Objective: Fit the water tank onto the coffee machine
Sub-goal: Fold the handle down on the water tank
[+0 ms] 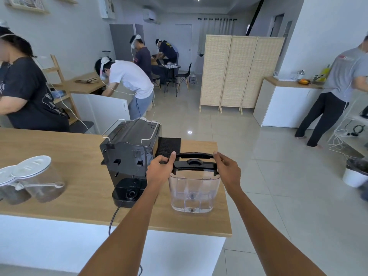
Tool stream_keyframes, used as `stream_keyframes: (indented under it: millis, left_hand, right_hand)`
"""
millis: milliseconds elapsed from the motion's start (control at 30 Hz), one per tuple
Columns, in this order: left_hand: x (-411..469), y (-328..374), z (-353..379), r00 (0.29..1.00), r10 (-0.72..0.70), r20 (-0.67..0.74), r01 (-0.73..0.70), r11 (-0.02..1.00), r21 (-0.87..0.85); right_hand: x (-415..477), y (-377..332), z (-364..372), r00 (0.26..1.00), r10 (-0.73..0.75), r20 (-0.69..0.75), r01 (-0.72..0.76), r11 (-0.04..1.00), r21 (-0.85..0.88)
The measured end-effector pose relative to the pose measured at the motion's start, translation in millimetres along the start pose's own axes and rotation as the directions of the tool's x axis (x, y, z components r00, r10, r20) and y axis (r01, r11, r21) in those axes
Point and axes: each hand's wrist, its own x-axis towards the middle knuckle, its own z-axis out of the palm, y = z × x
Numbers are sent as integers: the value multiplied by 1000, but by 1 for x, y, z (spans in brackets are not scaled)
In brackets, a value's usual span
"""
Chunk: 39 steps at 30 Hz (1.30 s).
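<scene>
— Two hands, both on the tank's black handle (192, 155): your left hand (159, 169) pinches its left end, thumb up against the bar, and your right hand (229, 167) pinches the right end with the fingertips. Neither is wrapped round it.

— Where does that leave the tank itself?

— The water tank (194, 193) stands upright on the worktop (79, 166), just right of the coffee machine (130, 156) and not yet on it. It is clear plastic under a black lid (194, 165), and looks empty, though you cannot be sure through the glare. The machine's back faces you, with its slots and the round socket on the base (131, 194) at the near end.

— So what could go wrong?

— Mostly the grip. A fingertip pinch on a swinging handle lets the tank tilt as you lift, and a tilted tank will likely miss the socket or catch on the slots. Your left forearm also crosses right in front of the base, so you may lose sight of the seat just when you need it. Watch the power cord (113, 218) hanging off the near edge — snag it and the machine shifts. The two jars (37, 180) at the left are well apart and should be safe.
</scene>
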Motion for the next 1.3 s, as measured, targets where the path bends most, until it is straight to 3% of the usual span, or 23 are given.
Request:
stream_keyframes:
  millis: [433, 567, 767, 1033, 1300]
  left_hand:
    - [7, -3, 2, 922, -164, 351, 229, 962, -150]
    - [-1, -11, 0, 909, -93, 405, 148, 983, -108]
    - [-18, -27, -3, 899, 10, 438, -15, 1000, 8]
    - [-24, -29, -1, 907, 101, 408, -181, 970, 163]
    - [-27, -52, 3, 884, 289, 368, -356, 926, 127]
  right_hand:
    - [9, 11, -3, 968, 74, 241, -86, 995, 42]
    - [5, 26, -12, 928, 60, 367, -70, 997, 15]
    - [-6, 46, -10, 903, -9, 429, 90, 982, -169]
    - [-1, 60, -7, 922, -63, 382, 165, 956, -242]
    - [-18, 70, -8, 919, -228, 323, 275, 956, -107]
